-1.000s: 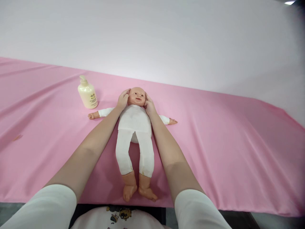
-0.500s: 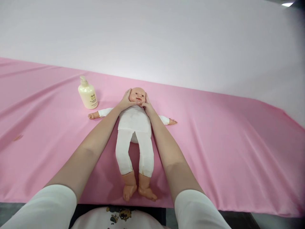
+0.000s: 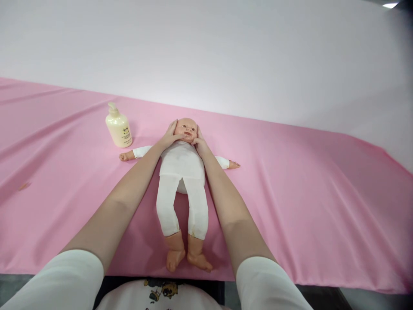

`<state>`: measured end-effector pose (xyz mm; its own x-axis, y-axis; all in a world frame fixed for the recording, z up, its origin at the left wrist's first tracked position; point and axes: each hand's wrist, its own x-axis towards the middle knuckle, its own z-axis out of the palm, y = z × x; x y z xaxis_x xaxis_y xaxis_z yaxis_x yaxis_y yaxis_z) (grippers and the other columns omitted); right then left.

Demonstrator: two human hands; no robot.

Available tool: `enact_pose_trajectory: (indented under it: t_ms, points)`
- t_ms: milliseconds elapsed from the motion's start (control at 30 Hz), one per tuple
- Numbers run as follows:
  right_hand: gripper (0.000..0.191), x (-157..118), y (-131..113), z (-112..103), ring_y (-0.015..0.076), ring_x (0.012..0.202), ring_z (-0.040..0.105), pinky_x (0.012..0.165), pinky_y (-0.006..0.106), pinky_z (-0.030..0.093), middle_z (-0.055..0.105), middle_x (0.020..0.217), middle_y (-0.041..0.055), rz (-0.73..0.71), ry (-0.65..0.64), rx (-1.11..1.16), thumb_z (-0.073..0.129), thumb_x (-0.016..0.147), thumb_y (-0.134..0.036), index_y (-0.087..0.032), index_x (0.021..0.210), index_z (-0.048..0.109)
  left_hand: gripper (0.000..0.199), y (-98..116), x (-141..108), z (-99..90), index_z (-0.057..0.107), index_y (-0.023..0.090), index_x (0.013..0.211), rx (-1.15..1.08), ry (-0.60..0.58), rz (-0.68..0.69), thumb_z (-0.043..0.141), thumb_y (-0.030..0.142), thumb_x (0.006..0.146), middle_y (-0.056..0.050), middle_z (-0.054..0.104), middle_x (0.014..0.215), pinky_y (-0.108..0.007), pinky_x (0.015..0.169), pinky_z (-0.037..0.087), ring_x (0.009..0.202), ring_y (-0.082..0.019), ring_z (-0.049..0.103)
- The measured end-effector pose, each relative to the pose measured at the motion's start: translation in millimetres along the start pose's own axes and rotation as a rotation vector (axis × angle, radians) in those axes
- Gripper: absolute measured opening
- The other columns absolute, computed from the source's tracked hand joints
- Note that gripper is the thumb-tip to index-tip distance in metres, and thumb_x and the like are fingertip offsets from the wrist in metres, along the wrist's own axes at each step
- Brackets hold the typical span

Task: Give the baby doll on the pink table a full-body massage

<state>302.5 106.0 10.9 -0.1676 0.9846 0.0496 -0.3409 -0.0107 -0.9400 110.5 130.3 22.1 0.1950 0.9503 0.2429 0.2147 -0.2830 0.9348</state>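
A baby doll [image 3: 182, 161] with a white cloth body lies on its back, arms spread to both sides and bare feet toward me. Its head is cupped between my two hands. My left hand [image 3: 169, 137] wraps the cheek on the left, the thumb lying across near the mouth and chin. On the opposite cheek, my right hand [image 3: 200, 144] holds on with its thumb by the jaw. The fingers of both hands run up the sides of the head, and their undersides are hidden.
A cream-coloured pump bottle [image 3: 119, 129] stands upright to the left of the doll's head. Beneath everything is a pink cloth [image 3: 290, 193] with folds, covering the table. A white wall [image 3: 206, 56] rises behind it. A small brownish mark [image 3: 24, 186] shows at the far left.
My left thumb has slid slightly up the doll's lower face, toward the mouth. Both hands stay on the head, and the doll and bottle have not moved.
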Motion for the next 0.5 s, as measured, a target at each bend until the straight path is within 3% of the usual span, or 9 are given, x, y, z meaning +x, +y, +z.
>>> enact_pose_trajectory:
  t_ms: [133, 300, 500]
  points:
    - [0.115, 6.6, 5.2, -1.1, 0.0226, 0.138, 0.059, 0.113, 0.042, 0.056, 0.043, 0.165, -0.0037, -0.029, 0.014, 0.053, 0.051, 0.047, -0.008, -0.034, 0.158, 0.034, 0.106, -9.4, 9.4, 1.7, 0.022, 0.018, 0.166, -0.091, 0.026, -0.022, 0.062, 0.029, 0.069, -0.007, 0.019, 0.174, -0.042, 0.134, 0.014, 0.163, -0.033, 0.010]
    - [0.109, 18.1, 7.8, -1.6, 0.0259, 0.138, 0.060, 0.119, 0.048, 0.049, 0.050, 0.160, 0.0014, -0.070, 0.055, 0.083, 0.051, 0.047, -0.009, -0.027, 0.154, 0.041, 0.091, -17.1, 14.7, 0.1, 0.032, 0.016, 0.163, -0.263, 0.062, -0.042, 0.048, 0.028, 0.074, -0.003, 0.027, 0.173, -0.038, 0.134, 0.015, 0.163, -0.026, 0.018]
    - [0.099, 23.9, 6.1, 1.6, 0.0265, 0.136, 0.062, 0.110, 0.045, 0.058, 0.049, 0.161, 0.0037, -0.043, 0.101, 0.044, 0.058, 0.062, -0.011, -0.024, 0.158, 0.038, 0.065, -12.2, 12.7, 3.8, 0.053, 0.018, 0.151, -0.439, 0.077, -0.043, 0.047, 0.045, 0.092, -0.006, 0.051, 0.160, -0.044, 0.133, 0.021, 0.159, -0.026, 0.030]
